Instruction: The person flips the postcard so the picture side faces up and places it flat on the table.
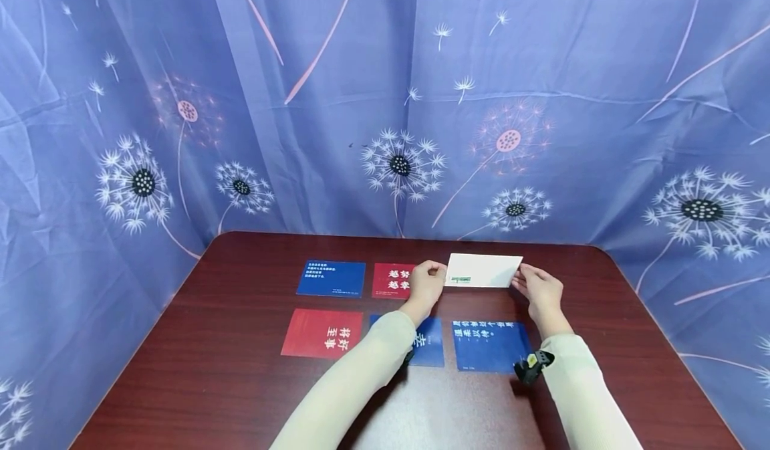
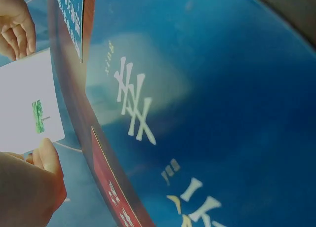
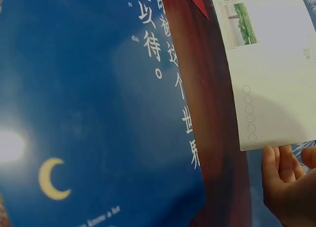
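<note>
A white-backed postcard (image 1: 484, 271) with a small printed green stamp is held up near the far side of the table. My left hand (image 1: 426, 286) pinches its left edge, and my right hand (image 1: 541, 293) pinches the opposite edge. The right wrist view shows the postcard's (image 3: 271, 74) stamp picture and a line of small circles; its front faces away and is hidden. Left of my left hand lies a red card (image 1: 385, 281) with white characters, partly covered by that hand. Nearer me are a blue card (image 1: 430, 353), partly behind my left sleeve, and a blue moon card (image 1: 490, 350).
A blue card (image 1: 331, 278) with white text lies at the back left, with a red card (image 1: 319, 333) in front of it. The cards lie on a dark red-brown table (image 1: 180, 370). Behind it hangs a blue dandelion-patterned curtain (image 1: 325, 136).
</note>
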### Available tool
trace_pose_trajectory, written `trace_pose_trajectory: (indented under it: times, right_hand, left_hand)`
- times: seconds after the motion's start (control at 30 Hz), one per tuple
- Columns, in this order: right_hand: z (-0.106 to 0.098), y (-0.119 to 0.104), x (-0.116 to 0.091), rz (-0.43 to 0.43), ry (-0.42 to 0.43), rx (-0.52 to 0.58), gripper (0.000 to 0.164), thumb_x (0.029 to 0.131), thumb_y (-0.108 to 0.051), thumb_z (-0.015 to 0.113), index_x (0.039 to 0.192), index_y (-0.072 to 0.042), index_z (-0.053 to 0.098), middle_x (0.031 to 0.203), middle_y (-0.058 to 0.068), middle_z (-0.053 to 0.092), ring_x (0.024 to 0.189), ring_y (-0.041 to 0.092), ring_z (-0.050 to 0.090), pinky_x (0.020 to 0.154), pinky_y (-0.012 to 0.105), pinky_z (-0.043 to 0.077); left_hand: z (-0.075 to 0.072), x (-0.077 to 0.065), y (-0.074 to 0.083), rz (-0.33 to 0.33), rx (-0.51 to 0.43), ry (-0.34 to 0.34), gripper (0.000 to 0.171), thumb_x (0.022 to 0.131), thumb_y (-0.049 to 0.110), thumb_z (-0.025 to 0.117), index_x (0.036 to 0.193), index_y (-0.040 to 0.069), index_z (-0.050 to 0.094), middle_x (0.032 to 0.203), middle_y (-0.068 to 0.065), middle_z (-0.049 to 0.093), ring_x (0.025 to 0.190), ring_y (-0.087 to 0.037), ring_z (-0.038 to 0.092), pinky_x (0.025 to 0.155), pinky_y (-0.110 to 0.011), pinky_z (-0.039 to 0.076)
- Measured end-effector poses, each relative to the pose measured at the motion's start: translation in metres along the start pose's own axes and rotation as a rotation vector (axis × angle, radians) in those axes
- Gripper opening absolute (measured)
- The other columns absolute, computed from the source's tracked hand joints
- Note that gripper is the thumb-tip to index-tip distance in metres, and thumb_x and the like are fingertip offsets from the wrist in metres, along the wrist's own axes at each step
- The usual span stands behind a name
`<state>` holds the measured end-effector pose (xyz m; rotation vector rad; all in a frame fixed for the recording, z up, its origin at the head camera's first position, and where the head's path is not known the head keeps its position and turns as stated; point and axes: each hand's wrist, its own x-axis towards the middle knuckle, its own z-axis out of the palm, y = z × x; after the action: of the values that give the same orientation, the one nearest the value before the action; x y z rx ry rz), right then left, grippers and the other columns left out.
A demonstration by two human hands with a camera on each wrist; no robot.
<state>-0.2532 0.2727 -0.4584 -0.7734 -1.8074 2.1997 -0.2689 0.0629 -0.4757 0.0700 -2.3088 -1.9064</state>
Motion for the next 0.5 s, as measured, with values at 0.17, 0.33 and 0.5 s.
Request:
trace_pose_trajectory:
  times: [0.17, 0.33, 0.5]
  right_hand:
    - [0.0036, 0.0035, 0.0035, -0.029, 0.055, 0.078, 0.013, 0.093, -0.017, 0.062, 0.095, -0.004, 0.065, 0.066, -0.002, 0.066, 0.063, 0.008, 0.067, 0.065, 0.021, 0.056]
    - [0.0031, 0.0041, 0.0043, -0.025, 0.060, 0.136, 0.010, 0.089, -0.013, 0.068, 0.079, -0.011, 0.069, 0.067, -0.001, 0.068, 0.064, 0.010, 0.068, 0.064, 0.023, 0.057]
    - [-0.0015, 0.0001, 0.0029, 0.048, 0.023, 0.176, 0.010, 0.087, -0.017, 0.071, 0.082, -0.008, 0.070, 0.068, -0.001, 0.069, 0.066, 0.010, 0.069, 0.069, 0.026, 0.057]
  left_hand:
    - [-0.0010, 0.0008, 0.0028, -0.012, -0.048, -0.001, 0.018, 0.092, 0.017, 0.066, 0.086, 0.000, 0.071, 0.069, -0.005, 0.066, 0.062, -0.016, 0.066, 0.056, -0.019, 0.051]
    - [-0.0008, 0.0029, 0.0018, -0.019, -0.066, -0.025, 0.020, 0.091, 0.019, 0.067, 0.087, 0.000, 0.071, 0.068, -0.004, 0.064, 0.065, -0.023, 0.068, 0.055, -0.018, 0.051]
    - [-0.0012, 0.0043, -0.0005, -0.047, -0.120, -0.069, 0.017, 0.090, 0.017, 0.069, 0.088, 0.000, 0.069, 0.069, -0.005, 0.064, 0.077, -0.034, 0.069, 0.055, -0.019, 0.050]
